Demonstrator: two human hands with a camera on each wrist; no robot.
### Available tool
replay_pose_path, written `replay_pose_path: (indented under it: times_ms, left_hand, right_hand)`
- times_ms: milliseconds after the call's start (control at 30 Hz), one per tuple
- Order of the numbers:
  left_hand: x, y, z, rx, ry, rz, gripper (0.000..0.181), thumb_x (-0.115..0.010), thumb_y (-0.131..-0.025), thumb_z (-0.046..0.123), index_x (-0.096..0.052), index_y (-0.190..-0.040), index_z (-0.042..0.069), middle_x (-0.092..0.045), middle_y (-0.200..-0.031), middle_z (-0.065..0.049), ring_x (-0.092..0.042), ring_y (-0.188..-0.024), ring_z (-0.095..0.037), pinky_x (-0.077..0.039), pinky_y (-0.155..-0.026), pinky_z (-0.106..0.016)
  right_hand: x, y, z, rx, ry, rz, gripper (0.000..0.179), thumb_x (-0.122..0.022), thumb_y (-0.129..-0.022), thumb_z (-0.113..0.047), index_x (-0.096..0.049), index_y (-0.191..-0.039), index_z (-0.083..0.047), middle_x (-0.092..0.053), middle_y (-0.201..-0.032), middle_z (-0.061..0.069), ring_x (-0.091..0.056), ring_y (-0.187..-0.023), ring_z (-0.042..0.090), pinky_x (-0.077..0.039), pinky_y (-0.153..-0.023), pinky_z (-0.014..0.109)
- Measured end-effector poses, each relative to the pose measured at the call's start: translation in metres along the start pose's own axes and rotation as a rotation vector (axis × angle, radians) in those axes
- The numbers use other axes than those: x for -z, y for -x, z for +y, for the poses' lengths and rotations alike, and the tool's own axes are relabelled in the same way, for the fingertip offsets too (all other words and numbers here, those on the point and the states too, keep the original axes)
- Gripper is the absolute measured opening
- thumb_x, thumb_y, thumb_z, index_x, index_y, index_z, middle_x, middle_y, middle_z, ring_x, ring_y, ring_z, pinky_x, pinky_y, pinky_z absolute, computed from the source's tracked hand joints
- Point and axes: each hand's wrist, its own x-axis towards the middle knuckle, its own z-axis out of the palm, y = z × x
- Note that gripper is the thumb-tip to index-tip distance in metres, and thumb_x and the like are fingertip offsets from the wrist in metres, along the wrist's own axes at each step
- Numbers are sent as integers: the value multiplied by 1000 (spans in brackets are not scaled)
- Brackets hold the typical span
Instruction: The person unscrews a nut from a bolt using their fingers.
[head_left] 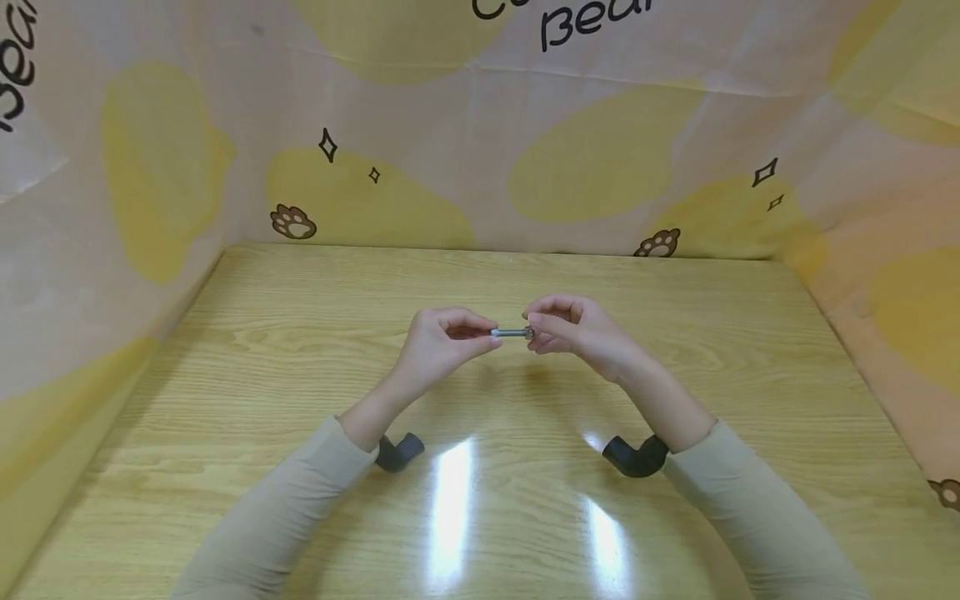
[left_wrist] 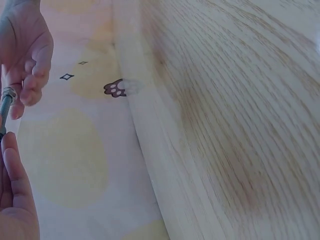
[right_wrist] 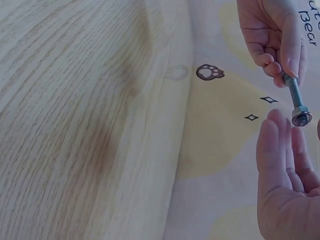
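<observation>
- Two pale sleeves [head_left: 255, 508] [head_left: 757, 508] come in from the near side, with a black bent thing [head_left: 400, 452] [head_left: 636, 457] by each cuff.
- Two bright white strips of light [head_left: 450, 517] [head_left: 607, 546] shine on the near part of the table [head_left: 285, 317]. The table is smooth and yellow-brown, with wavy wood lines.
- Farther in, the left hand [head_left: 446, 337] pinches one end of a silver bolt [head_left: 512, 332] with its fingertips and thumb.
- The bolt is up in the air over the table, lying sideways between the hands. A shiny nut [head_left: 529, 332] is around its right end.
- The right hand [head_left: 581, 333] is by the nut. Its fingers look almost straight in the right wrist view — I cannot tell if a fingertip touches the nut.
- Soft brown shadows lie on the wood under the hands.
- Past the table's straight back edge [head_left: 525, 252] hangs a pale pink cloth [head_left: 480, 158] with big yellow blobs.
- It has brown paw prints [head_left: 292, 222] [head_left: 657, 244], small star shapes [head_left: 327, 145] [head_left: 765, 172] and, high up, the black word "Bear" [head_left: 555, 32].
- Cloth stands on the left and right too — like three walls — with a few creases.
</observation>
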Motion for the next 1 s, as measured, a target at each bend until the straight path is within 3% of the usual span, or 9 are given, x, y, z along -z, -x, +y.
replay_pose_path:
  times_ms: [167,333,567,800,1000]
  left_hand:
    - [0,0,0,-4,-2,3,16,-74,-79,7,-71,-92,0,-69,-86,-8,-66,-74,-18,-55,-68,-30]
    - [1,1,0,-13,-1,0,15,-74,-79,6,-71,-92,0,-69,-86,-8,-66,-74,-19,-56,-68,-30]
    - [2,0,0,-1,-25,-2,15,-75,-79,9,-71,-92,2,-69,-87,-6,-66,-75,-18,-55,-69,-31]
    - [4,-1,1,-25,-40,-14,15,-74,-79,8,-71,-92,1,-69,-88,-7,-65,-75,-18,-55,-70,-32]
    - [2,-1,0,-7,-30,-5,16,-75,-78,9,-71,-92,2,-69,-88,-7,-65,-76,-18,-55,-69,-31]
  right_hand:
    - [-1,0,1,-15,-6,-11,20,-59,-90,-5,-57,-104,9,-65,-81,4,-64,-74,15,-54,-75,31]
    - [-1,1,0,35,-6,-20,24,-63,-83,3,-58,-106,1,-64,-93,7,-63,-83,15,-52,-83,33]
    - [-1,0,-1,-23,5,-18,22,-57,-92,-9,-56,-107,7,-64,-84,7,-64,-76,18,-54,-80,39]
    - [-1,-1,-1,14,-18,-28,25,-60,-85,3,-55,-110,4,-62,-91,7,-63,-82,17,-52,-82,33]
    - [-2,-1,-2,-28,9,-17,24,-56,-93,-10,-54,-109,8,-65,-85,9,-65,-76,18,-55,-77,35]
